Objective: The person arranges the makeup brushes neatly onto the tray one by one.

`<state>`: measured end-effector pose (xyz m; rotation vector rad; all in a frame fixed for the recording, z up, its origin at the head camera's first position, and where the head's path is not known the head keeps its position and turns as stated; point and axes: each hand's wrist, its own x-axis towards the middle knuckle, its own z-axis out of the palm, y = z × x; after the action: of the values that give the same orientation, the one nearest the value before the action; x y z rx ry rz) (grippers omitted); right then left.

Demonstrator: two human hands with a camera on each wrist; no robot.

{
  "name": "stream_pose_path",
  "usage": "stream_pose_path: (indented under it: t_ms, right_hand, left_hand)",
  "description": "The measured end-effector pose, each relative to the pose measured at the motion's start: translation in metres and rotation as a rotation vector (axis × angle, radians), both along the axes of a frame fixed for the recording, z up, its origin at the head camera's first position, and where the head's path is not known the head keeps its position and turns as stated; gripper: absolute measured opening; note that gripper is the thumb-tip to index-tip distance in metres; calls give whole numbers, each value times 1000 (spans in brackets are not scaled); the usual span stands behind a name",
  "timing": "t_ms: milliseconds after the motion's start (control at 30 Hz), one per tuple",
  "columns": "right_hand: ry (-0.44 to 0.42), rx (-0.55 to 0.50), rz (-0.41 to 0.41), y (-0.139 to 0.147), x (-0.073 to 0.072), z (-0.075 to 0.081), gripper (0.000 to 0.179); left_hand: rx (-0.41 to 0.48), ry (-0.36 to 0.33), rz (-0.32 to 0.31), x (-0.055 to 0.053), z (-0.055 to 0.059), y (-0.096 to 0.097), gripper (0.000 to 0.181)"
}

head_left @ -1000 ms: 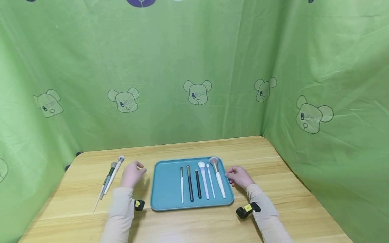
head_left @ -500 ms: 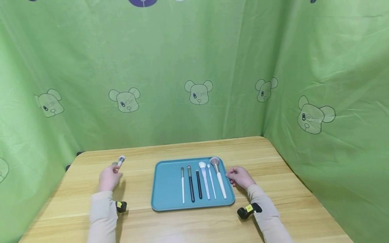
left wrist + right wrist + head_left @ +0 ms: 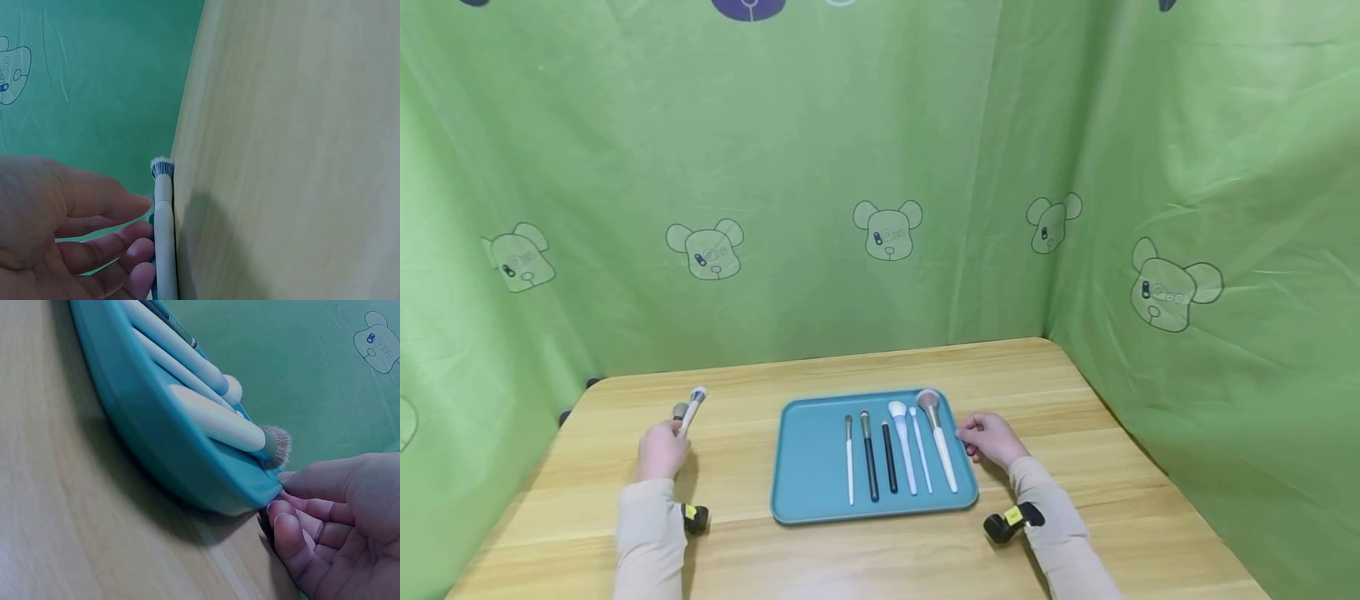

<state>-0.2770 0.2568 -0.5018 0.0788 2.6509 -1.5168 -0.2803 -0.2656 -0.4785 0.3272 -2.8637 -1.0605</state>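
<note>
My left hand (image 3: 662, 451) is beside loose makeup brushes at the table's left. A white-handled makeup brush (image 3: 164, 231) stretches along its fingertips in the left wrist view, the thumb and curved fingers on one side of the handle. A second brush head (image 3: 680, 410) shows just past this hand; its handle is hidden behind the fingers. My right hand (image 3: 992, 437) pinches the rim of a teal tray (image 3: 811, 500) at its right side, thumb at the edge in the right wrist view. Next to that thumb is the bristle head of a large white-handled brush (image 3: 219, 422).
Several brushes lie side by side in the tray's right half, including a black-handled one (image 3: 870, 462) and a thin white one (image 3: 850, 471). A green curtain (image 3: 805, 300) rises behind the wooden table (image 3: 850, 567).
My left hand has moved left from near the tray to the loose brushes, then drawn back slightly toward the body. My right hand and the tray have stayed in place.
</note>
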Motion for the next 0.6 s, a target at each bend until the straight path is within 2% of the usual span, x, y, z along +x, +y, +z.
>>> stream_pose_path:
  t_ms: [233,433,600]
  right_hand:
    - [0,7,1,0,1,1,15]
    - [1,8,-4,0,0,0,14]
    - [-1,5,-5,0,0,0,14]
  left_hand:
    - [-39,-6,6,1,0,6,43]
    - [-74,-10,-25,2,1,9,34]
    - [-76,-19,-29,3,1,10,39]
